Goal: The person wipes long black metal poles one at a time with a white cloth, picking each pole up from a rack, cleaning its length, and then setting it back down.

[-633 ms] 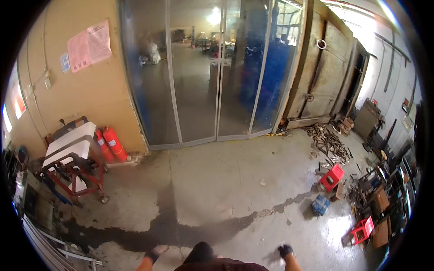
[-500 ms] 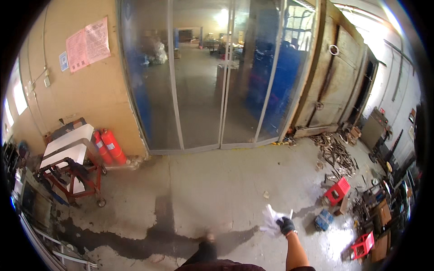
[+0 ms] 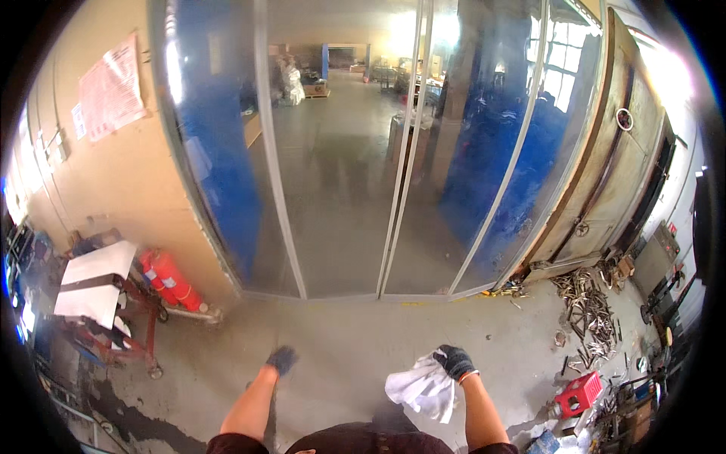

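My right hand (image 3: 456,362), in a dark grey glove, grips a crumpled white cloth (image 3: 423,387) that hangs down beside it. To the left, my gloved left hand (image 3: 283,361) is held out over the floor; its fingers are smeared by motion, and nothing can be made out in it. Ahead of both hands stand glass sliding doors (image 3: 340,181) in light metal frames, apart from my hands. A narrow dark gap shows between the two middle frames.
On the left are red fire extinguishers (image 3: 172,278) and a red-framed cart (image 3: 94,281) with a white top. To the right lie a heap of metal scraps (image 3: 588,318) and a red stool (image 3: 579,393). A heavy metal door (image 3: 597,166) stands beside the glass.
The glass doors appear nearer and larger. My left hand has come into view. My right hand, still with the cloth, sits slightly further left and higher in view.
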